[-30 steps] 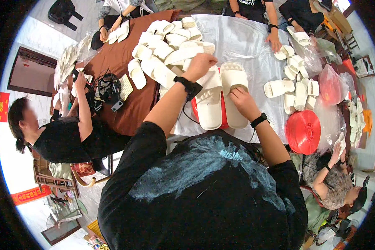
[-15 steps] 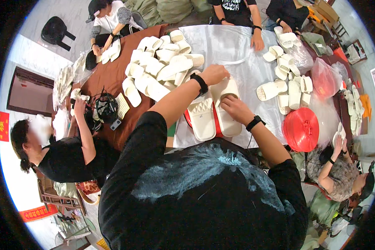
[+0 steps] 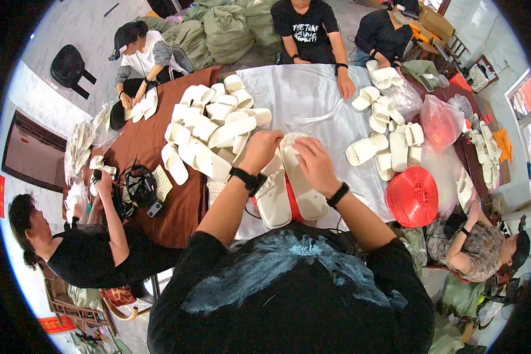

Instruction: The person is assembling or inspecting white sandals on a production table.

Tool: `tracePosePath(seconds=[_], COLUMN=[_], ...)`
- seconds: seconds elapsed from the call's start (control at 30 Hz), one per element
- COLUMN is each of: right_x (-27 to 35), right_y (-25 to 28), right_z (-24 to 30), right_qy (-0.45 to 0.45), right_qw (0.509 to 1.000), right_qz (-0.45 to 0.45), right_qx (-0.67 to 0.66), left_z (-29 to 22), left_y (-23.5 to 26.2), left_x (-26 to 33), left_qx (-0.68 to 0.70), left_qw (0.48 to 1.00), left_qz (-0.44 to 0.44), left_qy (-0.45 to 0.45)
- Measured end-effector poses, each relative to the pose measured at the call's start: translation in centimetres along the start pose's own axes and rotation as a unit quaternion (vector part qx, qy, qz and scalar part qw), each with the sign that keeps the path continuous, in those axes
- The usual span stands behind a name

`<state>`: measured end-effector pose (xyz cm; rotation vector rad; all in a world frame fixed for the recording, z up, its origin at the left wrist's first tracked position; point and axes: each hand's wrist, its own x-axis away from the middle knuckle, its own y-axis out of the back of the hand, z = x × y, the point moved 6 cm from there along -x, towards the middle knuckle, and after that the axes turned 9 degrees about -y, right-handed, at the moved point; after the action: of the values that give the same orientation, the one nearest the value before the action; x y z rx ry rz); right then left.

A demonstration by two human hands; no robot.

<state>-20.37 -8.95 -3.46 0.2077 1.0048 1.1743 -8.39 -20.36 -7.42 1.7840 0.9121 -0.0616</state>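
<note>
Side by side in front of me lie a left cream slipper [image 3: 274, 206] and a right cream slipper [image 3: 310, 205], soles flat and heels toward me. A strip of red material [image 3: 291, 197] shows between them. My left hand [image 3: 264, 151] is by the toe end of the pair, its fingers bunched together; whatever they pinch is too small or hidden. Over the right slipper's upper part lies my right hand [image 3: 316, 165], back of the hand up, fingers stretched across it and touching it. This hand covers much of that slipper's strap.
A heap of cream slippers [image 3: 215, 127] lies left of my hands; more slippers [image 3: 397, 147] lie to the right. A roll of red plastic [image 3: 412, 196] stands near my right forearm, a clear bag with red contents [image 3: 442, 123] beyond it. Several co-workers sit around the table.
The view has shifted, showing more of the far side. My left hand has drawn back from the right slipper's toe area; my right hand has moved from the strap's edge up over its top.
</note>
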Motion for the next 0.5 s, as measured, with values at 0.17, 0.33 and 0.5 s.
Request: tracePosePath(seconds=[0.17,0.33,0.5], right_x=[-2.9,-2.8,-2.2], right_y=[-6.0,-8.4,-8.2], right_z=[-5.4,-5.2,-6.6], right_qy=[-0.098,-0.160,-0.266], right_qw=[0.993,0.979,0.953], right_qz=[0.039,0.058,0.033], right_qx=[-0.062,-0.113,-0.144], left_z=[1.9,3.3,4.3], left_y=[-1.1,-1.5,-3.1], left_x=[1.7,4.2,5.2], left_qx=[0.088,0.249,0.434], left_qw=[0.983,0.913,0.795], left_qz=[-0.117,-0.213,-0.254], left_qy=[0.108,0.244,0.339])
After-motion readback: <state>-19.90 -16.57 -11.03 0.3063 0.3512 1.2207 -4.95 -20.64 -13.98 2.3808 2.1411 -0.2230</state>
